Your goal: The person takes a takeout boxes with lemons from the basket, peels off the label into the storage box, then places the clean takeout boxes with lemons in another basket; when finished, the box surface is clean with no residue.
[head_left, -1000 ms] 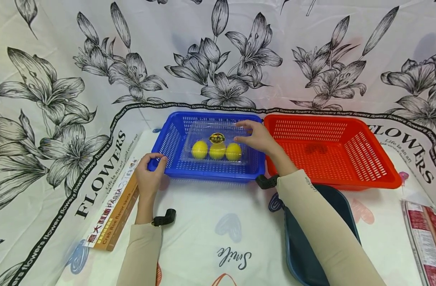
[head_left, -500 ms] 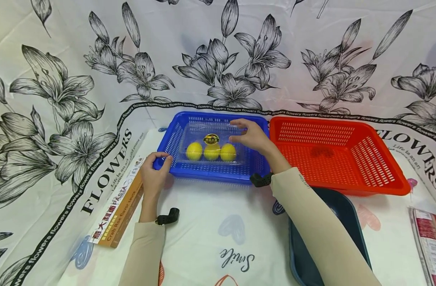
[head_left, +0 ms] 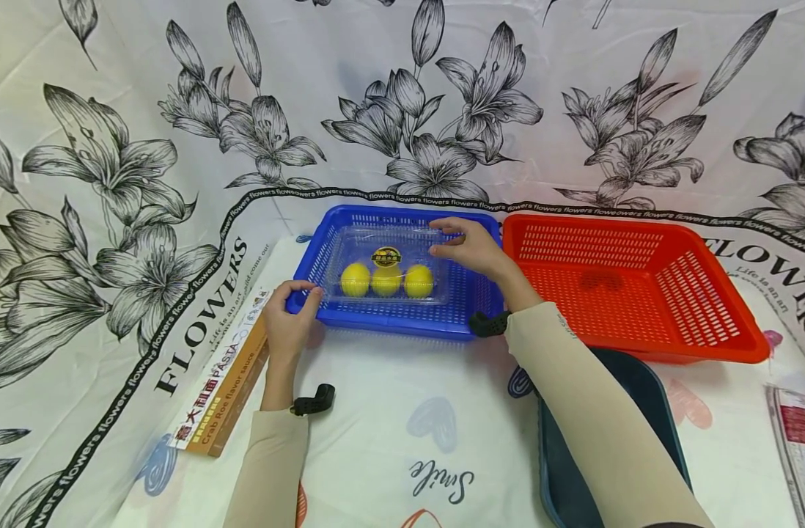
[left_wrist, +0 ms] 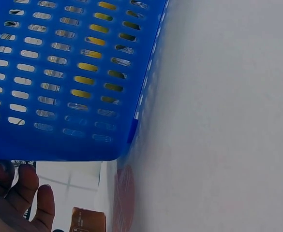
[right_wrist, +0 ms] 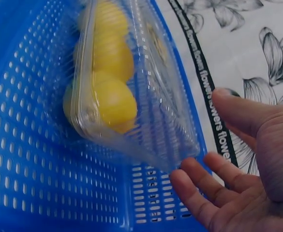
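Note:
In the head view a clear plastic fruit box [head_left: 396, 246] with a dark round label sits inside a blue perforated basket [head_left: 402, 325]. Through its wall show three yellow lemons [head_left: 386, 281]. My left hand [head_left: 289, 323] grips the basket's left rim near the front corner; the left wrist view has its curled fingers [left_wrist: 27, 193] at the basket's edge. Over the basket's right side is my right hand [head_left: 475, 253], fingers loosely bent and thumb apart. The right wrist view puts its fingertips [right_wrist: 182, 179] right at the box's end, nothing gripped.
A red perforated basket [head_left: 693, 352] stands directly right of the blue one. Below the right forearm lies a dark teal tray [head_left: 548, 469]. A pasta box [head_left: 227, 389] lies left of the left hand, and a red-and-white packet [head_left: 798, 440] at the far right.
The fruit box has slid left within the blue basket, with my right hand moving along at its right end. My left hand keeps to the basket's rim. The head view has shifted slightly.

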Action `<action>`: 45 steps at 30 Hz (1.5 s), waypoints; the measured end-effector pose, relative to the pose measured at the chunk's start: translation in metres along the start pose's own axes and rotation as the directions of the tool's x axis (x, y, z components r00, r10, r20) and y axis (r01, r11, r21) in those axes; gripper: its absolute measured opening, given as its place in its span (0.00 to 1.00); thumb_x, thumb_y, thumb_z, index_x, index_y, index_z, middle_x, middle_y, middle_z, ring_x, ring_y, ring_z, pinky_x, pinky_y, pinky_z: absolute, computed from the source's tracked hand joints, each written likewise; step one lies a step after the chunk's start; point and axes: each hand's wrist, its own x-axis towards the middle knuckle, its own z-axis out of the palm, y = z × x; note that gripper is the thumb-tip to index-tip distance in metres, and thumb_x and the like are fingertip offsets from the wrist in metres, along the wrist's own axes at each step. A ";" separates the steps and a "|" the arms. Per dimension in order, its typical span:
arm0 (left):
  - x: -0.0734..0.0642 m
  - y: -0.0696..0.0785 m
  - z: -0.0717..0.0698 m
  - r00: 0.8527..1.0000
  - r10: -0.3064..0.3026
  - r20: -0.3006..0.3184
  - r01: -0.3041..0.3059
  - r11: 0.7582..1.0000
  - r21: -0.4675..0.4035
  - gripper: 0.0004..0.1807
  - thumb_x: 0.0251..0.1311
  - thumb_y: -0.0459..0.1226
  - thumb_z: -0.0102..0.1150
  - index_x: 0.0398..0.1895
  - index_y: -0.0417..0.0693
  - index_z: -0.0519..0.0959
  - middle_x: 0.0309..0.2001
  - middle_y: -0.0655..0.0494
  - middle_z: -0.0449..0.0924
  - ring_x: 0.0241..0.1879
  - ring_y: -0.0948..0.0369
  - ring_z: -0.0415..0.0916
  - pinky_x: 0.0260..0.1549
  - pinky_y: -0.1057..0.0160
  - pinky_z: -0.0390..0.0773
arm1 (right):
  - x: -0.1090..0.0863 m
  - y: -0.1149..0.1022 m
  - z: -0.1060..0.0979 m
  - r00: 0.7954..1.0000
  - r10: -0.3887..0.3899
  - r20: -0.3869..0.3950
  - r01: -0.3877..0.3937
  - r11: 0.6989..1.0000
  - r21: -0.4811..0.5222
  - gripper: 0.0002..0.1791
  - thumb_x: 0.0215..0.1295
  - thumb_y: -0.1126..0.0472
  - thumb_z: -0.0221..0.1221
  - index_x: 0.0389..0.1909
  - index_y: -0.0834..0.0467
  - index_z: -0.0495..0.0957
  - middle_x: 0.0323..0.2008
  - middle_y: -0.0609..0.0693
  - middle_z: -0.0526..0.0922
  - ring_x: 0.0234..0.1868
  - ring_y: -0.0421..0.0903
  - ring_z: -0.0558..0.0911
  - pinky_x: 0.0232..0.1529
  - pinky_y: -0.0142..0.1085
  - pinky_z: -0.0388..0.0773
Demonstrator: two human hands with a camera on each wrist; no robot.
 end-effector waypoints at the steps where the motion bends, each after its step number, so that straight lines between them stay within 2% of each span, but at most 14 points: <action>1: 0.000 0.001 0.000 1.000 -0.002 -0.001 0.002 1.000 0.001 0.12 0.61 0.33 0.66 0.43 0.30 0.82 0.47 0.38 0.83 0.50 0.62 0.75 0.61 0.63 0.69 | 0.001 0.001 -0.001 1.000 -0.002 0.003 0.002 1.000 0.009 0.32 0.66 0.57 0.68 0.71 0.53 0.72 0.72 0.60 0.69 0.66 0.60 0.77 0.63 0.56 0.77; 4: -0.001 0.002 -0.001 1.000 -0.011 -0.004 0.011 1.000 -0.001 0.12 0.61 0.33 0.66 0.42 0.31 0.82 0.47 0.38 0.83 0.51 0.62 0.75 0.62 0.60 0.70 | 0.002 0.005 -0.003 1.000 -0.005 0.018 0.004 1.000 0.009 0.32 0.66 0.55 0.67 0.70 0.53 0.72 0.72 0.60 0.69 0.66 0.60 0.77 0.64 0.56 0.77; 10: -0.003 -0.001 -0.001 1.000 -0.020 0.000 0.020 1.000 -0.008 0.11 0.61 0.33 0.66 0.42 0.32 0.82 0.47 0.39 0.82 0.51 0.61 0.75 0.62 0.56 0.71 | 0.004 0.012 -0.003 0.996 0.035 0.082 -0.029 0.997 -0.074 0.33 0.67 0.53 0.67 0.72 0.50 0.71 0.75 0.57 0.66 0.72 0.60 0.69 0.69 0.56 0.71; 15: -0.004 -0.003 -0.002 1.000 -0.017 0.004 0.017 1.000 -0.016 0.12 0.61 0.33 0.66 0.42 0.31 0.82 0.47 0.36 0.82 0.50 0.58 0.74 0.61 0.58 0.70 | 0.004 0.015 0.000 0.990 0.043 0.131 -0.032 0.996 -0.080 0.35 0.66 0.52 0.67 0.74 0.48 0.68 0.77 0.53 0.63 0.78 0.57 0.61 0.72 0.59 0.66; 18: -0.005 -0.003 -0.003 1.000 -0.019 0.008 0.019 1.000 -0.013 0.12 0.62 0.33 0.66 0.42 0.31 0.82 0.47 0.36 0.82 0.50 0.57 0.74 0.59 0.61 0.70 | 0.003 0.015 0.002 0.989 0.052 0.137 -0.042 0.997 -0.071 0.36 0.66 0.52 0.68 0.74 0.47 0.67 0.77 0.52 0.63 0.79 0.56 0.59 0.73 0.60 0.65; 23: -0.005 -0.003 -0.003 1.000 -0.024 0.016 0.024 1.000 -0.010 0.11 0.62 0.33 0.66 0.42 0.31 0.81 0.47 0.36 0.82 0.50 0.56 0.74 0.59 0.62 0.69 | 0.003 0.017 0.005 0.983 0.083 0.162 -0.079 0.996 -0.032 0.40 0.67 0.55 0.67 0.77 0.46 0.62 0.79 0.52 0.58 0.79 0.58 0.57 0.68 0.57 0.73; 27: -0.005 -0.004 -0.002 1.000 -0.019 0.024 0.019 1.000 -0.008 0.12 0.63 0.33 0.66 0.42 0.31 0.81 0.47 0.36 0.82 0.50 0.56 0.74 0.58 0.61 0.69 | 0.003 0.020 0.007 0.974 0.109 0.200 -0.108 0.994 -0.013 0.43 0.67 0.56 0.67 0.79 0.46 0.57 0.80 0.52 0.55 0.78 0.59 0.59 0.61 0.52 0.80; 38: -0.002 -0.002 -0.001 1.000 0.008 0.024 -0.008 1.000 -0.013 0.11 0.62 0.33 0.65 0.42 0.31 0.81 0.47 0.35 0.82 0.50 0.50 0.75 0.54 0.67 0.69 | 0.002 0.019 0.009 0.974 0.111 0.195 -0.110 0.994 -0.015 0.44 0.66 0.49 0.67 0.78 0.46 0.56 0.79 0.51 0.56 0.77 0.58 0.61 0.57 0.51 0.82; 41: -0.001 -0.004 0.000 1.000 0.016 0.015 -0.016 1.000 0.004 0.10 0.62 0.32 0.65 0.41 0.31 0.82 0.45 0.36 0.83 0.49 0.50 0.76 0.52 0.68 0.71 | 0.004 0.019 0.010 0.973 0.115 0.200 -0.116 0.993 -0.008 0.42 0.68 0.48 0.66 0.78 0.45 0.56 0.77 0.54 0.58 0.70 0.59 0.69 0.56 0.51 0.81; 43: 0.003 -0.013 0.001 1.000 0.027 0.003 -0.027 1.000 0.003 0.09 0.62 0.33 0.65 0.41 0.34 0.82 0.44 0.40 0.84 0.48 0.54 0.77 0.50 0.69 0.71 | 0.005 0.018 0.010 0.970 0.120 0.209 -0.123 0.992 0.000 0.41 0.69 0.48 0.64 0.78 0.45 0.55 0.74 0.57 0.62 0.61 0.59 0.75 0.55 0.50 0.81; 45: 0.006 -0.025 0.002 0.999 0.036 -0.006 -0.036 0.999 0.006 0.08 0.62 0.35 0.66 0.40 0.38 0.83 0.41 0.50 0.85 0.46 0.60 0.77 0.49 0.70 0.73 | 0.006 0.018 0.011 0.967 0.127 0.222 -0.133 0.991 0.011 0.40 0.70 0.47 0.64 0.77 0.44 0.55 0.69 0.59 0.66 0.52 0.57 0.78 0.53 0.49 0.81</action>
